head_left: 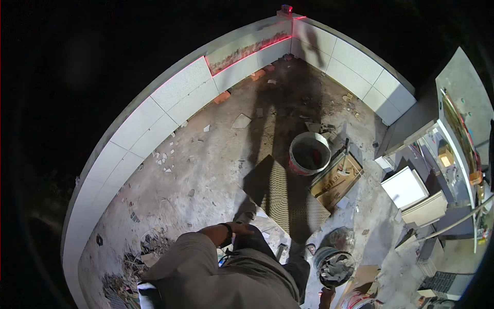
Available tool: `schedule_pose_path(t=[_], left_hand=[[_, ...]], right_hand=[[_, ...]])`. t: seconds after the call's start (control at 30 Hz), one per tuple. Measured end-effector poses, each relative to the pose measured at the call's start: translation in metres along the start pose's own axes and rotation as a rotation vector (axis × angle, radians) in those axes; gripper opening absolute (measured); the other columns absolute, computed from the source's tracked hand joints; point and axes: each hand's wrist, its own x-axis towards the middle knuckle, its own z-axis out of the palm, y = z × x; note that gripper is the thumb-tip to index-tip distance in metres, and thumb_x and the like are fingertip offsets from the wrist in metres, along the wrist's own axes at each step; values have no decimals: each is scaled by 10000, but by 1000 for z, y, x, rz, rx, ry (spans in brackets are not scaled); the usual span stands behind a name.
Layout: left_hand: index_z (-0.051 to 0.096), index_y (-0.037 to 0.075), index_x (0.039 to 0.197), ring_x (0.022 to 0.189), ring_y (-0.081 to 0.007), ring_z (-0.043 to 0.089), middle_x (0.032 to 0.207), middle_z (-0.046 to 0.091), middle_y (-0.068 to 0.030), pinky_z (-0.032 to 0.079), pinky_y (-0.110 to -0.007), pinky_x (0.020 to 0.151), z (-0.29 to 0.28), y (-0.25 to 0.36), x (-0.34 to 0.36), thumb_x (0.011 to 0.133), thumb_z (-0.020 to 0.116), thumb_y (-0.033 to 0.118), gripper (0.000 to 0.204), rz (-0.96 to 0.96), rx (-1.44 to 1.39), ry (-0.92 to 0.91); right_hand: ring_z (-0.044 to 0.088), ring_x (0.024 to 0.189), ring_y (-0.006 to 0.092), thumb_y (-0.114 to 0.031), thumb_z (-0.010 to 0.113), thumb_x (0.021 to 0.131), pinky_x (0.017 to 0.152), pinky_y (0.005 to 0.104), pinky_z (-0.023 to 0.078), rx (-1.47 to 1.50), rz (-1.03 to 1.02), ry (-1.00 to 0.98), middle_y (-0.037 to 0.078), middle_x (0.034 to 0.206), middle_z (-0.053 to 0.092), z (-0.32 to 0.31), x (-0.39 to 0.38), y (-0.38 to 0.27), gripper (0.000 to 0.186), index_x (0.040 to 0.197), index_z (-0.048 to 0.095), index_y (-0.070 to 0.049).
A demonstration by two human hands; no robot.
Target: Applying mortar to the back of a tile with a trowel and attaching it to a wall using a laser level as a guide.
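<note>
My left hand (241, 228), with a dark band at its wrist, lies on my dark trouser leg (262, 242) and seems to hold nothing. My right hand (327, 295) hangs at the lower edge, close to a bucket of grey rubble or mortar lumps (336, 268); its fingers are too dark to make out. On the floor before me lies a large tile (276, 194) with a ridged, combed pattern, partly in my shadow. Just beyond it stands a pale bucket (310, 152). Beside that bucket, a brown cardboard box (337, 180) has a hammer-like tool on it.
White tiles (180, 85) line the low walls, with a bare strip (247, 51) at the back left. A red laser level (286, 9) shines from the corner. Debris (149, 252) lies left. At right stand stacked tiles (406, 188) and a shelf-like cabinet (411, 134).
</note>
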Motion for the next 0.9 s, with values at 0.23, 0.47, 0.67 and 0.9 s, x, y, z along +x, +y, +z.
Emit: schedule_pose_path(t=[0.23,0.47,0.67,0.9], left_hand=[[607,63,1136,912,-229,602,1040,643,-133,471,-377,789,-78,251,2,837,511,610,631,-525,-220,-171],[665,80,898,794,-273,639,807,662,-118,479,-413,702,-57,236,55,777,621,448,390,-203,-19,17],[471,75,1263,1095,-358,532,1208,542,-205,418,-439,920,66,155,53,699,627,656,824,-512,37,-510],[185,86,1451,1298,-477,278,1409,280,-304,288,-508,1049,82,133,62,664,640,676,1085,-565,114,-850]], right_hand=[[604,568,234,-91,590,760,447,330,479,178,99,-83,139,724,603,-61,130,148,164,845,585,49],[598,699,241,-289,553,846,587,431,498,-549,-320,-173,123,812,639,-26,202,236,308,985,649,-31],[587,824,362,-562,506,819,586,480,526,266,825,-365,101,1196,493,57,212,193,608,1267,466,-154],[623,641,279,-373,578,839,585,450,529,343,917,-387,85,812,578,74,213,250,351,1092,559,-132]])
